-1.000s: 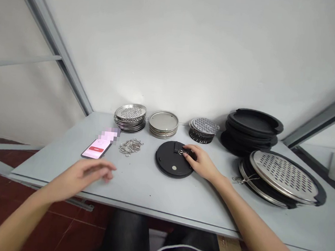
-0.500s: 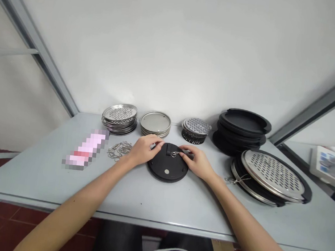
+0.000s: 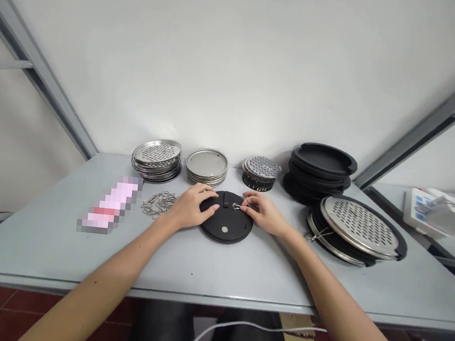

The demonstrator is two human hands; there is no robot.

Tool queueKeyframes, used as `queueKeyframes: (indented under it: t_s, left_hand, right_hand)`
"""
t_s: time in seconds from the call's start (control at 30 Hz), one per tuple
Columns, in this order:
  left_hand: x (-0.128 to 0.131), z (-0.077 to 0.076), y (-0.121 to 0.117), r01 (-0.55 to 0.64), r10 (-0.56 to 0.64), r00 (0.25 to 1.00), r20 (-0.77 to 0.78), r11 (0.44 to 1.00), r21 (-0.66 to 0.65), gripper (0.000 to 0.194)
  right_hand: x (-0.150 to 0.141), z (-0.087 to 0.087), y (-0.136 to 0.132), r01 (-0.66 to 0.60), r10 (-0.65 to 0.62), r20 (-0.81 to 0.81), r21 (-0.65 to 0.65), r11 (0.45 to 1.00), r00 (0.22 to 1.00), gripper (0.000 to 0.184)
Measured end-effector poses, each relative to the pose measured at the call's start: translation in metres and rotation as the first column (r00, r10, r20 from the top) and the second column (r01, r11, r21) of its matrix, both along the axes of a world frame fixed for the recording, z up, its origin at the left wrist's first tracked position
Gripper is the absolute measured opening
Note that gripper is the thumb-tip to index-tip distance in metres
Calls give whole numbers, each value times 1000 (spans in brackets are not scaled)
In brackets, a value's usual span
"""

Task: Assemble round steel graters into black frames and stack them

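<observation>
Right hand (image 3: 266,213) pinched wire clip (image 3: 237,207) on black disc (image 3: 225,235); left hand (image 3: 190,206), fingers spread, touched disc; slack pinch risked losing clip

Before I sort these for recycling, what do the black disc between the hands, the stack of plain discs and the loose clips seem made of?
Black disc: probably plastic, by its even, matte black surface.
Plain discs: likely metal, with a soft silvery sheen and thin bright rims.
Clips: apparently bent metal wire, shiny and slender.
</observation>
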State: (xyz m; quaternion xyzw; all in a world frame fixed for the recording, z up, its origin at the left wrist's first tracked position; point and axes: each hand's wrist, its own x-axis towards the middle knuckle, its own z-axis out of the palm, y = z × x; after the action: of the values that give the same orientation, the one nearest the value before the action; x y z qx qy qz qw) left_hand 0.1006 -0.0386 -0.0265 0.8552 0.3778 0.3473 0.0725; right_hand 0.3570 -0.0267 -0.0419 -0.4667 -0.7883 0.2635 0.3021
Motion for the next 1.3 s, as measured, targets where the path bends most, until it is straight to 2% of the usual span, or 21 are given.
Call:
queueKeyframes:
  t_s: [0.33, 0.57, 0.67, 0.83, 0.93, 1.07, 1.17, 1.3]
  left_hand:
    - [-2, -3, 1, -18, 18, 1000, 7, 1000, -9, 23]
    - [1, -3, -1, -6, 6, 1000, 3, 1000, -6, 22]
    - [2, -1, -2, -3, 3, 1000, 17, 1000, 1, 22]
    - [3, 2, -3, -7, 7, 1000, 21, 1000, 3, 22]
    - [2, 2, -2, -13, 13, 1000, 27, 1000, 3, 22]
    - [1, 2, -1, -30, 30, 999, 40, 1000, 2, 20]
    - [1, 2, 0, -35, 35, 998, 53, 999, 1, 20]
    - [1, 2, 0, -28, 28, 998, 55, 1000, 4, 20]
  right_hand:
    - [3, 2, -3, -13, 13, 0, -1, 1000, 1000, 16]
    - [-2, 5, -6, -68, 66, 15, 151, 986, 998, 11]
    - [-4, 5, -7, -56, 53, 18, 186, 981, 998, 10]
    - [-8, 8, -9, -6, 8, -16, 119, 993, 1000, 15]
    - [-8, 7, -8, 41, -32, -103, 90, 995, 994, 16]
    - [-6, 2, -3, 85, -70, -177, 75, 994, 982, 33]
    - [-6, 1, 1, 87, -76, -177, 58, 994, 981, 29]
    - [-8, 3, 2, 96, -117, -331, -78, 992, 937, 27]
